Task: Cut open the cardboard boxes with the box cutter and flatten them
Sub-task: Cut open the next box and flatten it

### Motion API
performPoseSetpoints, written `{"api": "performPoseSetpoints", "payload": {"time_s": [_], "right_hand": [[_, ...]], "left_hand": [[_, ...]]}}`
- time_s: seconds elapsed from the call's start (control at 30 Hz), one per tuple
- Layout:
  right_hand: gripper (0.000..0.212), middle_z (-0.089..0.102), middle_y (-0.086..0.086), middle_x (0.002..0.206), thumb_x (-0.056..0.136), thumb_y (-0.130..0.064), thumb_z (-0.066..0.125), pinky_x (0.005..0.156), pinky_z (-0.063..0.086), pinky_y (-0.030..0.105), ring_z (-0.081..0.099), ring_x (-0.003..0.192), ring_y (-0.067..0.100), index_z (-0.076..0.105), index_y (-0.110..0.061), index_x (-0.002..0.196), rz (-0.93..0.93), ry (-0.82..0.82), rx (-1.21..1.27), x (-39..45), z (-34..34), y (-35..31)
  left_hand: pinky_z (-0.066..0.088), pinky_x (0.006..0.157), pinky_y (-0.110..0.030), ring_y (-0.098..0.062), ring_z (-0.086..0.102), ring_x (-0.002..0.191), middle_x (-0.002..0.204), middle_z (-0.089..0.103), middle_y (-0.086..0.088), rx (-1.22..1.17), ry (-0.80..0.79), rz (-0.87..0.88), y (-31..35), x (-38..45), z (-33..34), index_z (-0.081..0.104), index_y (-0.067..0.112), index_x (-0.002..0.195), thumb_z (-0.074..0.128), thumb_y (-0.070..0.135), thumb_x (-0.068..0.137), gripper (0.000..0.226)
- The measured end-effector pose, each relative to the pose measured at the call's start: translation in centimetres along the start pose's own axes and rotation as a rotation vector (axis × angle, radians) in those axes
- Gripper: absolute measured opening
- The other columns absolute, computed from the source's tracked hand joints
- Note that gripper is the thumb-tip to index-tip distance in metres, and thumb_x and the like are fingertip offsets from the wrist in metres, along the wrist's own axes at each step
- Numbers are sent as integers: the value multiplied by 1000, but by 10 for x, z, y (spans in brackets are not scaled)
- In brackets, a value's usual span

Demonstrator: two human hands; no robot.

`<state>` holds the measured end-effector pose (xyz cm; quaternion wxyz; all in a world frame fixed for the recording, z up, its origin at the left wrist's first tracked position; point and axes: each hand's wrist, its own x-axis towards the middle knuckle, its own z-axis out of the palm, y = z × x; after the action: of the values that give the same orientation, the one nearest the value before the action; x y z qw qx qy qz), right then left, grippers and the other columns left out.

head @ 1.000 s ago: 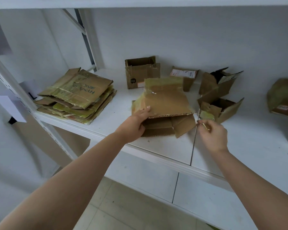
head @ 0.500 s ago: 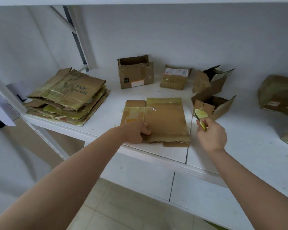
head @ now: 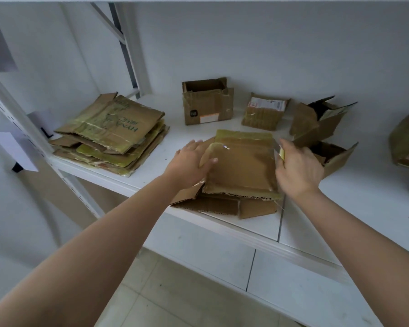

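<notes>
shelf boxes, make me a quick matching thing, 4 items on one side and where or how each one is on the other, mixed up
Items:
1. flattened stack
2. open-topped box
3. box cutter
4. flattened box

States:
A. in the right hand
B. upright at the back of the shelf
C. piled at the shelf's left end
D. under the left hand, at the front edge

Pairs: 1-C, 2-B, 3-A, 4-D
</notes>
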<state>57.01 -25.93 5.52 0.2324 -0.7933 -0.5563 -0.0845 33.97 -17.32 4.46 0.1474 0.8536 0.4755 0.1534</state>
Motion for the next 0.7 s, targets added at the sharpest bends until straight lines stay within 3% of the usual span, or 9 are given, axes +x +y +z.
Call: {"api": "performPoseSetpoints", "payload": {"time_s": [0.07, 0.1, 0.13, 0.2, 0.27, 0.4, 0.53, 0.7], "right_hand": [[51, 51, 10, 136, 94, -19, 49, 77, 42, 38, 39, 124, 34, 36, -21, 143, -89, -54, -96, 9, 2, -5], [56, 35, 11, 150, 94, -21, 48, 95, 39, 46, 26, 136, 35, 29, -21, 146, -140, -115, -163, 13, 3, -9], [60, 16, 10, 158, 95, -25, 45, 110, 24, 52, 8, 144, 36, 19, -22, 149, -182, -187, -218, 15, 5, -13], [64, -15, 6, 158, 100, -38, 33, 113, -5, 56, -25, 141, 34, -4, -27, 151, -235, -322, -243, 17, 15, -19], [64, -30, 2, 153, 99, -50, 19, 108, -16, 61, -41, 133, 32, -19, -32, 147, -265, -417, -232, 12, 29, -22], [65, -39, 2, 149, 96, -58, 11, 104, -18, 66, -46, 129, 32, -27, -36, 143, -252, -517, -271, -4, 59, -17], [69, -42, 0, 145, 96, -58, 19, 108, -8, 68, -43, 131, 31, -28, -37, 143, -235, -538, -242, -15, 80, -11], [66, -28, -1, 155, 96, -58, 17, 111, -4, 65, -31, 140, 27, -22, -36, 145, -205, -576, -214, -11, 89, -8]], "left_hand": [[6, 117, -52, -25, 0, 148, 160, 11, -5, 92, -30, -16, -3, 6, 8, 11, 27, 153, 27, 52, 99, 61], [2, 116, -54, -24, -6, 148, 161, 4, -4, 128, -51, -24, -4, 9, 14, 6, 26, 153, 22, 53, 99, 62], [-1, 115, -55, -24, -11, 147, 161, -1, -3, 158, -75, -28, -5, 12, 20, 2, 26, 153, 17, 55, 99, 64], [-7, 113, -58, -24, -19, 145, 160, -12, 0, 225, -118, -32, -3, 15, 35, -8, 27, 152, 9, 60, 96, 67], [-13, 111, -59, -25, -27, 142, 158, -23, -1, 313, -116, -40, -1, 14, 50, -19, 28, 150, 2, 66, 92, 72], [-16, 109, -62, -28, -36, 137, 152, -34, -7, 394, -56, -52, -3, 8, 73, -28, 26, 146, -3, 74, 86, 81], [-18, 108, -63, -29, -38, 137, 152, -35, -6, 361, -68, -43, -5, 7, 79, -28, 29, 146, -2, 79, 83, 84], [-13, 105, -70, -32, -36, 137, 155, -30, -5, 366, -130, -51, -8, 12, 83, -21, 36, 147, 3, 78, 84, 81]]}}
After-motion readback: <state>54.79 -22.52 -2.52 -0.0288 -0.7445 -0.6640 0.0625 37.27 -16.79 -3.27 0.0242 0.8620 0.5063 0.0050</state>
